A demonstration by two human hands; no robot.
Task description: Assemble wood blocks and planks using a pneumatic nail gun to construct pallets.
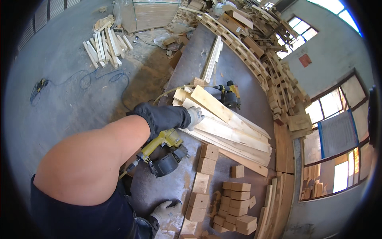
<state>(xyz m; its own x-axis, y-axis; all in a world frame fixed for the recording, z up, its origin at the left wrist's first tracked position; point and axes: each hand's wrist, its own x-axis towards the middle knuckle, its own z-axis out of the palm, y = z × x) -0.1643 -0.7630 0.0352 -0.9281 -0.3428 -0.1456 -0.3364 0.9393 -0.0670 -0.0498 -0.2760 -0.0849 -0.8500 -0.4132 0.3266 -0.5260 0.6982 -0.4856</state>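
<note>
Boards [234, 133], pale and fanned over one another, lay flat across the desk [145, 191], and their broad faces seemed to be what kept the loose stack steady. My left grip [195, 117] was on them by the ends nearest me; from above I cannot tell whether its gloved fingers were closed around an edge or only pressing on the top, though either would have steadied that end. My right grip [165, 211], also gloved, was low over the desk with its fingers loosely apart and nothing visible in it, just beside a row of blocks [201, 183]. That row ran as a line, one block next to another, which I judge kept them easy to reach. Below my left forearm a yellow nail gun [169, 139] lay with its black drum on the desk, its handle toward me, handy to take up. Past the boards a second nail gun [230, 95] sat with its hose [171, 91] trailing back behind them, likely out of their way. More blocks were piled [238, 205] to the right of the row, and farther off, down on the floor, lay a loose heap of timber [105, 44].
</note>
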